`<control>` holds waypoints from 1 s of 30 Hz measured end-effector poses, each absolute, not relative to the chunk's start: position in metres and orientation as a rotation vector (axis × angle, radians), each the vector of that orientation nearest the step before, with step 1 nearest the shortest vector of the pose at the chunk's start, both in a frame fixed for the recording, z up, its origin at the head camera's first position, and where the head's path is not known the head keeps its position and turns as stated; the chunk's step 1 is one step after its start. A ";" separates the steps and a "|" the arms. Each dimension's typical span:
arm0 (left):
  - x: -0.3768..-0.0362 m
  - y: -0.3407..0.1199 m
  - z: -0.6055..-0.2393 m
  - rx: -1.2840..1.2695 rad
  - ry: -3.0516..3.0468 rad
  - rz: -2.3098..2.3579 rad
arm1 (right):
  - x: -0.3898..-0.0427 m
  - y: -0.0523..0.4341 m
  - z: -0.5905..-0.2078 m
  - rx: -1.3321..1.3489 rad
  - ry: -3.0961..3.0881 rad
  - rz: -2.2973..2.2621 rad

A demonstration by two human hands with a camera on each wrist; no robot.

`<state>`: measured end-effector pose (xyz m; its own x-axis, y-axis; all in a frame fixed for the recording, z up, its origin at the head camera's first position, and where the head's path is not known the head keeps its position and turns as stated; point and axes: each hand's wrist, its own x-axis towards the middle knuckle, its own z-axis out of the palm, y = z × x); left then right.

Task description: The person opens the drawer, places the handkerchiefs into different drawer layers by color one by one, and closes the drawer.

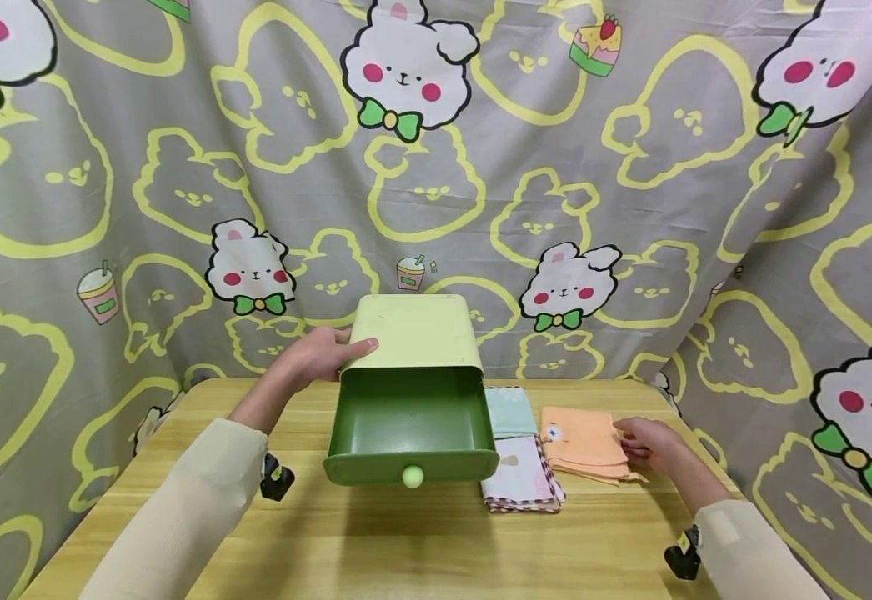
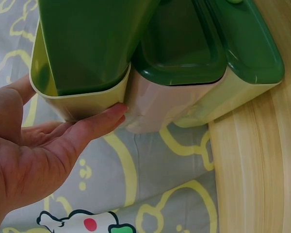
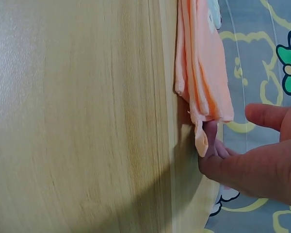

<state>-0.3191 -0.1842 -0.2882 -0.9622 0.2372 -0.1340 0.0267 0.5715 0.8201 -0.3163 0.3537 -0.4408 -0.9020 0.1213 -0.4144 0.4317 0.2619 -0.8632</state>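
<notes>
A light green case [image 1: 413, 333] stands on the wooden table [image 1: 406, 550], its dark green drawer [image 1: 409, 425] pulled out toward me, empty, with a pale knob [image 1: 412, 477] in front. My left hand [image 1: 331, 350] rests on the case's top left edge with straight fingers. In the left wrist view the thumb [image 2: 104, 116] touches the case's rim [image 2: 87, 104]. My right hand [image 1: 642, 442] lies at the right edge of a folded orange cloth [image 1: 582, 442]. In the right wrist view its fingertips [image 3: 211, 138] sit under the cloth's corner [image 3: 203, 73], with the thumb apart above.
Between the drawer and the orange cloth lie a folded light blue cloth [image 1: 511, 410] and a white cloth with a checked border [image 1: 520, 482]. A grey cartoon-print curtain [image 1: 631, 208] hangs close behind and to both sides of the table.
</notes>
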 end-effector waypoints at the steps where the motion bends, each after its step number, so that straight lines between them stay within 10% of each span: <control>1: -0.320 -0.184 -0.288 0.223 2.572 1.340 | -0.316 0.354 -0.441 0.509 2.266 -1.687; 30: -0.318 -0.184 -0.288 0.223 2.588 1.331 | -0.320 0.359 -0.437 0.307 2.144 -1.747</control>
<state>-0.3184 -0.1837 -0.2885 -0.9637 0.2345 -0.1274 0.0328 0.5777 0.8156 -0.3196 0.3589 -0.4374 -0.9127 -0.0561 -0.4049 0.3852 0.2136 -0.8978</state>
